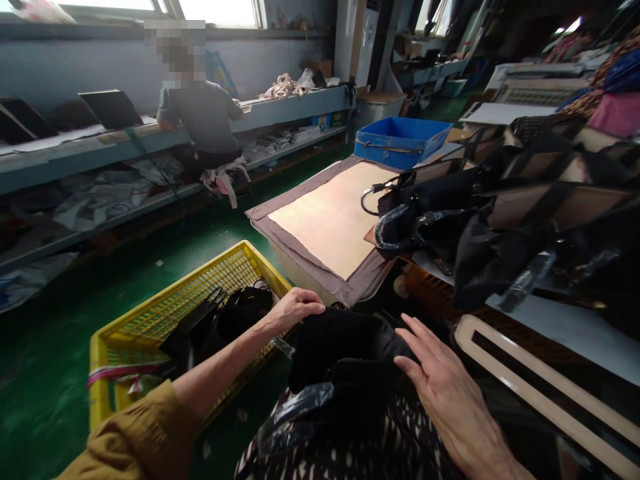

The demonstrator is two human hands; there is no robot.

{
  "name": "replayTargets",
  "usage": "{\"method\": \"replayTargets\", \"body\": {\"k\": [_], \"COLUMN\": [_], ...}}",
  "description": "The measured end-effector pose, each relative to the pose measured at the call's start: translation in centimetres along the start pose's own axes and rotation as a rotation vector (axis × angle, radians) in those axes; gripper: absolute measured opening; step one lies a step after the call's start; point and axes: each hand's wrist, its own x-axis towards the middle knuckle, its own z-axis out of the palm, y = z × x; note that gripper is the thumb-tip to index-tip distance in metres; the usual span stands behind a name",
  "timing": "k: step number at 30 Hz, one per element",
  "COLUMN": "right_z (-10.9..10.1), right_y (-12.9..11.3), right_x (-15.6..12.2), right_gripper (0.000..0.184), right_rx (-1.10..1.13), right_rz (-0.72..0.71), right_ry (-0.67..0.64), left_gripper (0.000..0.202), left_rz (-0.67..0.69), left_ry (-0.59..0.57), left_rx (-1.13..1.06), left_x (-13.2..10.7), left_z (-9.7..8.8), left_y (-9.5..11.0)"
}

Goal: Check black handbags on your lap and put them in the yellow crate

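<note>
A black bag lies on my lap in the lower middle of the view. My left hand curls over its far left edge and grips it. Resting on the bag's right side, my right hand has its fingers stretched out and flat. A clear plastic wrap sticks out from under the bag near my patterned clothing.
A yellow crate with black bags stands on the green floor at left. Ahead is a padded board with a brown border, a blue bin behind it. Piled black bags fill the table at right. Another person sits at the far bench.
</note>
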Motion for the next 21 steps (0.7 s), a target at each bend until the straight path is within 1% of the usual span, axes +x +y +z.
{"method": "replayTargets", "body": {"k": [2,4,7,9,11,13,16,19,21], "right_z": [0.3,0.8,1.5,1.8,1.8,1.4,0.2,-1.3,-2.1], "right_y": [-1.1,-2.2,-3.1,-3.1,-2.9,-2.8,-3.4,-4.0,-4.2], "right_x": [-0.3,-0.4,-0.5,-0.4,-0.2,0.2,1.3,3.2,4.7], "right_gripper": [0.045,0.04,0.036,0.031,0.024,0.018,0.016,0.019,0.02], "right_rx": [-0.066,-0.07,-0.079,-0.087,-0.065,-0.003,0.157,0.413,0.667], "right_rz": [-0.161,-0.262,-0.346,-0.351,-0.335,-0.289,-0.154,0.019,0.109], "right_ry": [-0.013,-0.056,-0.077,-0.082,-0.103,-0.143,-0.222,-0.235,-0.179], "left_gripper": [0.023,0.023,0.023,0.024,0.026,0.027,0.029,0.028,0.027], "left_rz": [0.022,0.02,-0.03,-0.057,-0.072,-0.088,-0.102,-0.108,-0.124], "left_ry": [0.002,0.01,0.044,0.086,0.111,0.093,0.044,0.019,0.02], "left_rx": [0.015,0.022,0.007,-0.031,-0.096,-0.157,-0.165,-0.12,-0.095], "left_x": [0.0,0.1,0.4,0.8,1.3,1.9,2.9,4.2,5.0], "left_z": [0.1,0.1,0.2,0.1,-0.2,-0.6,-1.3,-2.2,-2.9], "left_y": [0.1,0.0,-0.4,-1.0,-1.7,-2.1,-1.9,-0.8,0.1]}}
